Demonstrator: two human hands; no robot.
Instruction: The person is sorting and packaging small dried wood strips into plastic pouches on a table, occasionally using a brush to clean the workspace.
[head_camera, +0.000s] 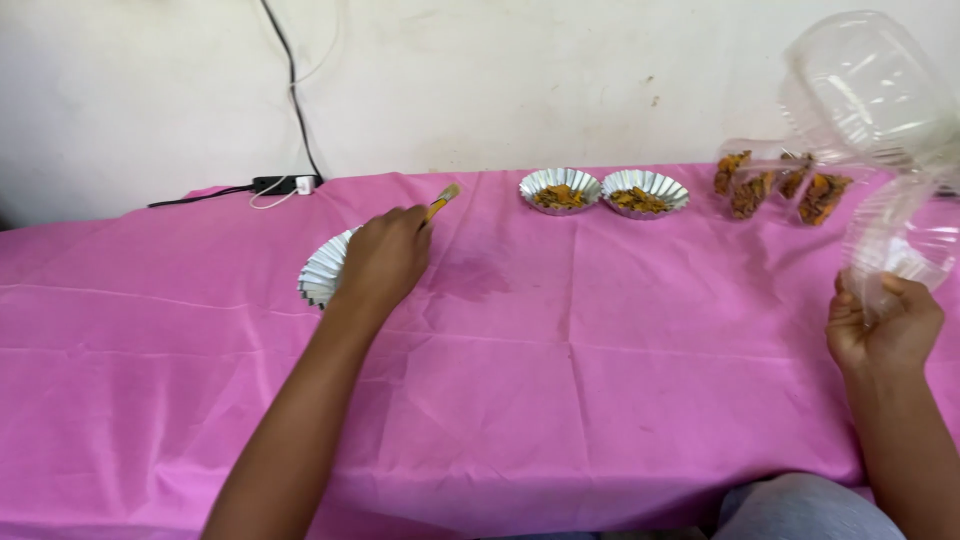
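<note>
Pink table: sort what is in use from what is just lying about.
In use:
left hand holding a brush over a fluted foil cup
right hand gripping a clear plastic clamshell container

Lying about:
two filled foil cups
power strip
black cable

**Layout of things on the table**

On the pink-clothed table (560, 380), a fluted foil cup (322, 268) sits at left under the left hand (385, 258). Two filled fluted foil cups (603, 190) stand side by side farther back, centre. Right of them lie orange-brown snack pieces (775, 188). A clear plastic clamshell container (880, 130) is raised above the right edge, in the right hand (885, 330). A black power strip (285, 184) lies at back left.
</note>
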